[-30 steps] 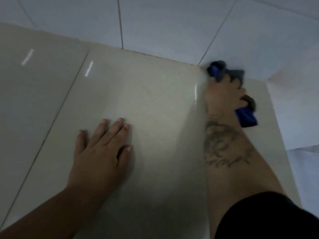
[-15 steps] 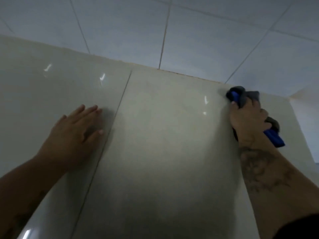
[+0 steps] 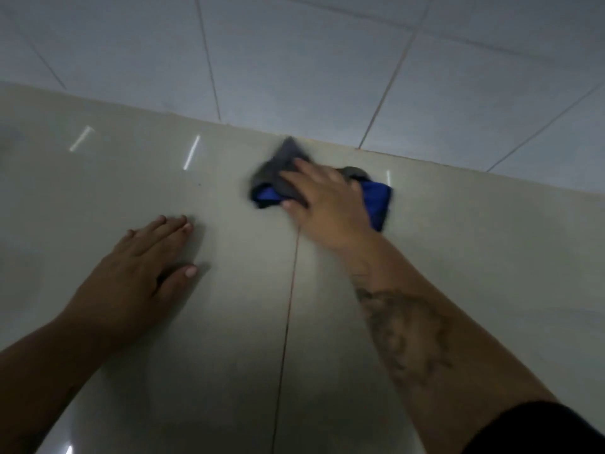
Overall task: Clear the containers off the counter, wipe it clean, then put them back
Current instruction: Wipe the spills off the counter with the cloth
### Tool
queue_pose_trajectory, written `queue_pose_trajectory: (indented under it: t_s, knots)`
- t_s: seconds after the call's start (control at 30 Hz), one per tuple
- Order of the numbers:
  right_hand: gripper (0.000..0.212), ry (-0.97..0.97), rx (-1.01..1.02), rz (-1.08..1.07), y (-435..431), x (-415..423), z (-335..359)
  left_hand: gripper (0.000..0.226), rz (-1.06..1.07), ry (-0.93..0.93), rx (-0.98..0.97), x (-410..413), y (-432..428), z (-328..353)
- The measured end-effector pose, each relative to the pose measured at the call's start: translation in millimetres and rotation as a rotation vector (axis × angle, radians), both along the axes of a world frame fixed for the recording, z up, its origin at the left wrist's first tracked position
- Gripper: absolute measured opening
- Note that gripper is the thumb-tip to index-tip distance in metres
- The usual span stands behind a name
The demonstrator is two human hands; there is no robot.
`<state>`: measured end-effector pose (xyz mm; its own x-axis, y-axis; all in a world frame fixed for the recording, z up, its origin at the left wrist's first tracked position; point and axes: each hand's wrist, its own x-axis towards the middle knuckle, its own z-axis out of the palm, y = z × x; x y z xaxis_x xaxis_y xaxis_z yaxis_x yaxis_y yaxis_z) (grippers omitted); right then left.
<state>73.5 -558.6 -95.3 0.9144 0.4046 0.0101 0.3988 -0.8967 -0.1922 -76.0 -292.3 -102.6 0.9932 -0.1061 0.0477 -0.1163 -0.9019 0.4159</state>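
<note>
A glossy beige tiled counter point(image 3: 458, 240) fills the lower part of the view. My right hand point(image 3: 324, 204) presses a crumpled blue and grey cloth point(image 3: 379, 201) flat onto the counter near the back wall, fingers spread over it; the cloth is blurred. A grey corner of the cloth sticks out towards the wall joint. My left hand point(image 3: 140, 270) lies flat and open on the counter to the left, palm down, holding nothing. No containers are in view.
A pale tiled wall point(image 3: 294, 60) rises directly behind the counter. A thin grout line point(image 3: 288, 322) runs front to back across the counter between my two arms.
My right hand has swept the cloth leftwards along the back edge of the counter, away from the right corner. My left hand stays flat on the counter.
</note>
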Motion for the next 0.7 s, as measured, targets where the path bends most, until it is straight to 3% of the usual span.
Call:
queue_pose_trajectory:
  t_s: [0.1,0.17,0.2,0.27,0.4,0.5,0.6,0.7]
  knots:
    - [0.042,-0.105,-0.040,-0.590,-100,9,-1,0.067,0.036,0.009,0.032,4,41,0]
    - [0.054,-0.056,-0.007,-1.054,-132,9,1,0.068,0.046,0.015,0.037,5,57,1]
    - [0.060,-0.014,0.001,-1.196,-124,15,-1,0.069,0.045,0.007,0.034,6,60,3]
    - [0.063,0.016,0.013,-1.260,-73,33,-7,0.070,0.061,-0.006,0.005,5,61,4]
    - [0.066,0.022,0.012,-0.915,93,42,-13,0.066,0.161,-0.011,-0.063,3,63,7]
    - [0.057,-0.008,-0.042,-0.419,184,18,-11,0.063,0.176,-0.032,-0.095,4,64,4]
    - [0.053,-0.023,-0.018,0.040,183,-7,-6,0.060,0.191,-0.040,-0.094,5,65,2]
    - [0.050,-0.077,0.021,0.185,111,-43,-6,0.060,0.182,-0.046,-0.090,5,66,0]
